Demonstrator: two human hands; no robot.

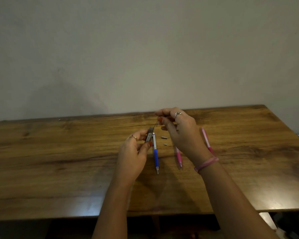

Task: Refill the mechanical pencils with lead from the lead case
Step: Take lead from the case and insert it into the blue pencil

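Left hand (134,149) grips lead case (149,135) above table (59,161); right hand (177,128) pinches what looks like thin leads (156,124) just above case mouth; leads brittle, hold lightly nr middle; blue pencil (155,152) lies just right of case.

Three mechanical pencils (one blue (155,155), two pink (178,156) (206,140)), one lead case (149,136), two small caps (164,137) (165,144).
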